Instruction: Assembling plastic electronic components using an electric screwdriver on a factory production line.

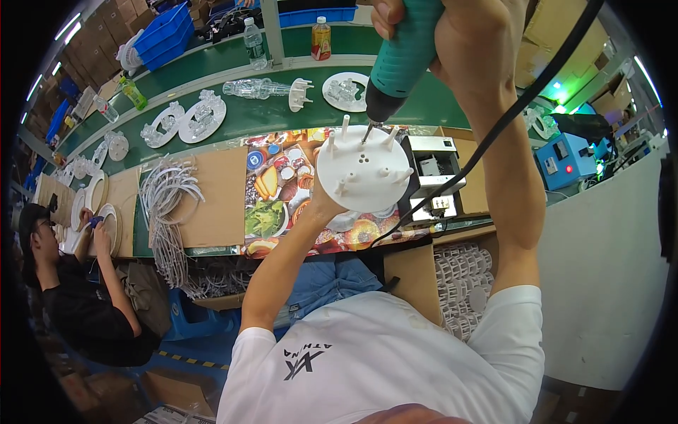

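Note:
My left hand [323, 206] holds a round white plastic disc [364, 169] from below, over the workbench; several short white posts stick up from the disc's face. My right hand [462, 42] is wrapped around a teal electric screwdriver [401, 60], raised high near the top of the view. Its bit points down and touches the disc near its far edge, between two posts. A black cable [515, 113] runs from the tool down past my right forearm.
A colourful food-pattern mat [275, 191] covers the bench beside a bundle of white wires [166, 205]. A green conveyor [261, 113] carries white discs, clear parts and bottles. A box of white parts [462, 283] sits at lower right. Another person [78, 283] works at left.

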A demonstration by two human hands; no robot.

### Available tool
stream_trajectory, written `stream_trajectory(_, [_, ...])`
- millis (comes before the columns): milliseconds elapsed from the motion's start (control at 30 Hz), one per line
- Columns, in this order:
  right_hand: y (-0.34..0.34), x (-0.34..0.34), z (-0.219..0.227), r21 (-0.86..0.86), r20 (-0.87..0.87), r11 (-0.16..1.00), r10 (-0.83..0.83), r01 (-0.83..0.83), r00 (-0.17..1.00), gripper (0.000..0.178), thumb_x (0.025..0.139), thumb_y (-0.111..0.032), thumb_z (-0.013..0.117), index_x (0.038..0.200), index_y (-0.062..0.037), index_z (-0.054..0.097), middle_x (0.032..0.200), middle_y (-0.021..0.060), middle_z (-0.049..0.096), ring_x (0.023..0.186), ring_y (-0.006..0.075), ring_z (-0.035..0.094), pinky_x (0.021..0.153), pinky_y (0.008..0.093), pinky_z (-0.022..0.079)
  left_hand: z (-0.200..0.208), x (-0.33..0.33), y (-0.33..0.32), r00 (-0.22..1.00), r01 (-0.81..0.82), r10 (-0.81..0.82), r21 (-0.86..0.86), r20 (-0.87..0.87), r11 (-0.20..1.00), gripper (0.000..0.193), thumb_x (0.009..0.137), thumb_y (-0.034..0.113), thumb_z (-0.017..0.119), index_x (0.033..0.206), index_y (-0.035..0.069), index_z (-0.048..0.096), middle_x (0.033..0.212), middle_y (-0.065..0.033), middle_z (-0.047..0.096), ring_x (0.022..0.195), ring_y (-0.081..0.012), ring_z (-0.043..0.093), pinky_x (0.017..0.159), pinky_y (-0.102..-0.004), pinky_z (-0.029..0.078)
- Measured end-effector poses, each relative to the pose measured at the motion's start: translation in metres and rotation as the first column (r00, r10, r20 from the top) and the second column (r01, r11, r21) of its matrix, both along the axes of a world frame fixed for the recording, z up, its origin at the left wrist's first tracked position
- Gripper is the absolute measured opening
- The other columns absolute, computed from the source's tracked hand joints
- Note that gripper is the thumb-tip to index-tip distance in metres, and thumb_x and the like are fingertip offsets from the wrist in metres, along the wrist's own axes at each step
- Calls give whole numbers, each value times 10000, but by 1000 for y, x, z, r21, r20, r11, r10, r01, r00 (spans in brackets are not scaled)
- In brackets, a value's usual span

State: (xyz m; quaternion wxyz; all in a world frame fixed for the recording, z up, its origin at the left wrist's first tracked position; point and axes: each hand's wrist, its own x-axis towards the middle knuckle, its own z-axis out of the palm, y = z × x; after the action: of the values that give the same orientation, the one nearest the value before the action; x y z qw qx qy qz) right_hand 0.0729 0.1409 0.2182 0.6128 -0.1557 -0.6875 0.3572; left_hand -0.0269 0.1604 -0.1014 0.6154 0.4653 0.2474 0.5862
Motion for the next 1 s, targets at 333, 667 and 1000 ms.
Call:
stream_trajectory(333, [10,-4,3,10,67,996,82,-83,994,176,750,-114,645,825,11,546,652,72,569,465,131,559,421,286,485,41,-2,-10,872,391,-446,262,202,882,562,901,443,459,1396,207,335,1419,-21,405,1330,-175,333,1154,-488,73])
stream_trajectory(667, [21,-5,-2,171,88,975,132,-145,987,117,732,-108,621,734,-8,558,563,46,545,417,117,529,402,284,473,32,-3,-6,520,623,-661,289,541,727,585,921,478,397,1431,224,265,1478,-35,318,1359,-198,289,1160,-479,68])
stream_trajectory(1000, [25,-7,-8,156,148,983,71,-94,986,97,730,-94,618,693,-24,562,504,29,534,402,115,528,396,265,464,42,-1,-9,659,530,-589,267,467,805,603,907,374,495,1424,173,259,1431,-61,386,1330,-211,347,1163,-463,107])
